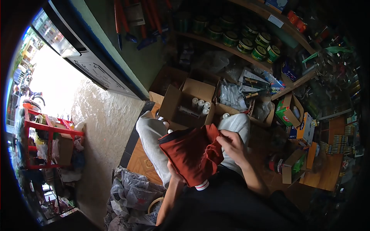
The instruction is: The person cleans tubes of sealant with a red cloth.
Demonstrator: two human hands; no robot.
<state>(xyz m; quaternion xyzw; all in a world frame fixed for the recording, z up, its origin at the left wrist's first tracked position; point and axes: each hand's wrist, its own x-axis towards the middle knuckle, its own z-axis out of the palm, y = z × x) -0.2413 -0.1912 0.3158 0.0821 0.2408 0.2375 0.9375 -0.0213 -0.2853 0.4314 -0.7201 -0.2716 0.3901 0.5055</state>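
Note:
A rust-red cloth with a dark edge at its upper left is spread over my lap between my two hands. My right hand pinches its right side, close to a bunched, stringy fold. At the lower left, my left hand grips the cloth from beneath, its fingers mostly hidden behind the fabric. From under the cloth's bottom edge pokes the white end of a container with a red ring; the cloth covers the rest. Beyond my knees, an open cardboard box holds several white-topped cylinders.
Cans line a shelf at the back. Clear plastic packets and boxes stand to the right. Grey plastic bags lie at lower left. A red metal rack stands by the bright doorway.

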